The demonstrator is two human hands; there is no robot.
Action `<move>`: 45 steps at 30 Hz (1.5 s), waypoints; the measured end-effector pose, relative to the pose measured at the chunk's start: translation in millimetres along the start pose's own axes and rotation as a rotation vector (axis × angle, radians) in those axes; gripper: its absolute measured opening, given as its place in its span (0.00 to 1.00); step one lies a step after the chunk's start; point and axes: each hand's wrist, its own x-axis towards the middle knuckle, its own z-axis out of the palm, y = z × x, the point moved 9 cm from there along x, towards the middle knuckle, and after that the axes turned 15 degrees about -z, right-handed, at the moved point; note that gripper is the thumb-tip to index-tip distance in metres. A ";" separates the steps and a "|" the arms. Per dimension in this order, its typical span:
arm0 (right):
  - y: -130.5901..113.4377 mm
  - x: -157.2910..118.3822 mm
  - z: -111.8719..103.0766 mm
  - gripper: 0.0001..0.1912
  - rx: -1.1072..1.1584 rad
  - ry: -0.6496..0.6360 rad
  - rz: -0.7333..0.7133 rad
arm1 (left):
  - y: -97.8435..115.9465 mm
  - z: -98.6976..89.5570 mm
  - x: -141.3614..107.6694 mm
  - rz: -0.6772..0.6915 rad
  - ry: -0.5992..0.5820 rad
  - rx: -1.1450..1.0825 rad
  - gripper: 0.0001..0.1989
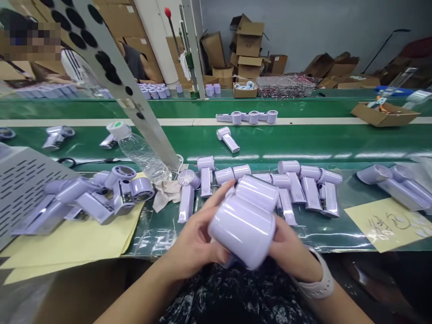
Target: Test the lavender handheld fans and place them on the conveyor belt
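Observation:
Two lilac handheld fans (pixel 245 231) are held together in front of my chest, one head nearer me and the other just beyond it. My left hand (pixel 197 238) is closed round them from the left, with the thumb low on the nearer one. From the right, my right hand (pixel 292 252) grips them too; most of its fingers are hidden behind the fan heads. The handles are largely out of sight. Just past my hands, a row of similar fans (pixel 310 191) lies along the bench edge, some with open handles.
Several fans (pixel 94 198) are piled on yellow paper (pixel 101 240) at left, beside a plastic bottle (pixel 141 153) and a slanted metal post (pixel 135 103). More fans (pixel 401 180) lie at right near a marked yellow sheet (pixel 381 225). Beyond runs a green conveyor (pixel 303 141) carrying single fans.

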 end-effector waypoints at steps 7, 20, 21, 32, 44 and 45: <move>17.9 11.9 -24.6 0.20 0.164 0.252 0.042 | -1.9 -8.0 8.5 -0.068 0.064 -0.311 0.26; 18.7 -1.0 -10.1 0.17 0.070 0.172 0.098 | 2.6 3.6 2.8 0.031 -0.179 -0.115 0.23; 19.3 -0.5 -10.8 0.18 0.061 0.190 0.101 | 3.2 4.3 3.2 0.026 -0.184 -0.111 0.23; 17.9 1.6 0.8 0.19 0.217 0.186 0.104 | -0.4 14.5 4.3 -0.031 -0.218 -0.183 0.22; 24.8 -7.8 0.2 0.14 0.242 0.216 0.120 | -11.5 15.2 9.3 -0.028 -0.239 -0.181 0.21; 24.2 -7.1 2.5 0.14 0.248 0.197 0.115 | -10.8 14.5 8.7 -0.013 -0.244 -0.164 0.20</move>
